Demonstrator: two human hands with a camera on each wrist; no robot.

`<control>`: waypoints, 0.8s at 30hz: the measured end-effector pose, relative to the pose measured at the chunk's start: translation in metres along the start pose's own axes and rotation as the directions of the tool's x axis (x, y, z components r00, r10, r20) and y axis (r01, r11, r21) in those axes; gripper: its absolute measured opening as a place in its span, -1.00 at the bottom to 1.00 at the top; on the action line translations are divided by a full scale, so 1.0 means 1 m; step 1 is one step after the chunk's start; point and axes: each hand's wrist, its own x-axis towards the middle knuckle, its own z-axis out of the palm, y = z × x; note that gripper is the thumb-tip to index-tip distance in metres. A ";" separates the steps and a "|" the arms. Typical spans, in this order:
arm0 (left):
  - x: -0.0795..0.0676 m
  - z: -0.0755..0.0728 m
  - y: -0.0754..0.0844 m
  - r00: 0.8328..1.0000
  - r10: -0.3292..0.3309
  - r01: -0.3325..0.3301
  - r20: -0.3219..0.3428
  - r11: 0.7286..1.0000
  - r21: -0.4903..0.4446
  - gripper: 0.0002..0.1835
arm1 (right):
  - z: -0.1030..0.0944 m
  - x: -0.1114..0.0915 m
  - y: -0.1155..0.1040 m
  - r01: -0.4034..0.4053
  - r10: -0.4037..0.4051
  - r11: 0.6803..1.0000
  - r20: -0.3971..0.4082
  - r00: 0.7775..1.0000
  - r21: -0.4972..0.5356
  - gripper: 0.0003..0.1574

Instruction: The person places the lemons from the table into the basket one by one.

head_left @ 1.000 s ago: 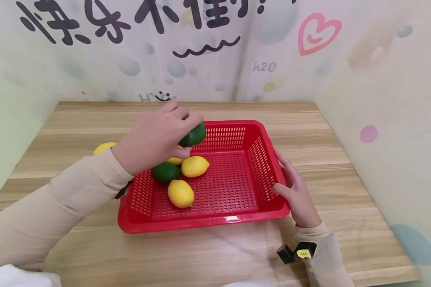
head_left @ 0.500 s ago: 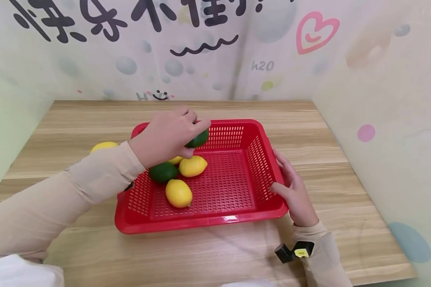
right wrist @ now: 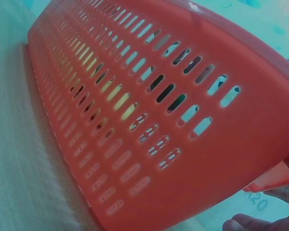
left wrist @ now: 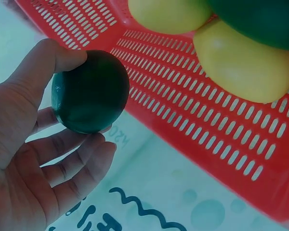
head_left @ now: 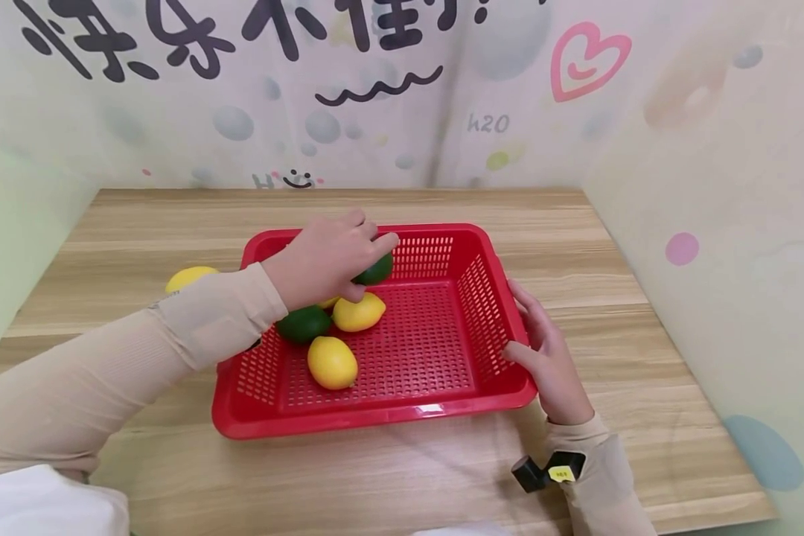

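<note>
My left hand (head_left: 328, 260) holds a dark green oval fruit (head_left: 378, 269) over the back of the red plastic basket (head_left: 375, 418). In the left wrist view the thumb lies on one side of this fruit (left wrist: 91, 91) and the fingers on the other. Below the hand, the basket contains another dark green fruit (head_left: 303, 324), a lemon (head_left: 333, 363) at the front, a second lemon (head_left: 359, 313) behind it, and a yellow fruit mostly hidden by the hand. On the basket's right side my right hand (head_left: 552, 357) grips the rim, thumb hooked over it.
Left of the basket, a lemon (head_left: 190, 278) lies on the wooden table (head_left: 643, 387), partly behind my left sleeve. A printed wall (head_left: 375, 141) closes off the back, and side walls stand left and right.
My left hand has moved right and slightly down with the green fruit, over the basket. The right hand stays at the rim, and the basket keeps its place.
</note>
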 end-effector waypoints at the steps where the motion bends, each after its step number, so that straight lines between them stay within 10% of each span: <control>1: 0.001 0.002 0.000 1.000 0.002 -0.002 0.000 1.000 -0.003 -0.29 | 0.000 0.000 0.000 0.001 -0.001 1.000 0.000 1.000 0.000 0.03; 24: 0.023 0.034 -0.001 0.994 0.033 -0.032 0.101 0.999 -0.010 -0.21 | 0.001 0.000 0.000 -0.003 0.004 1.000 -0.005 1.000 0.017 0.05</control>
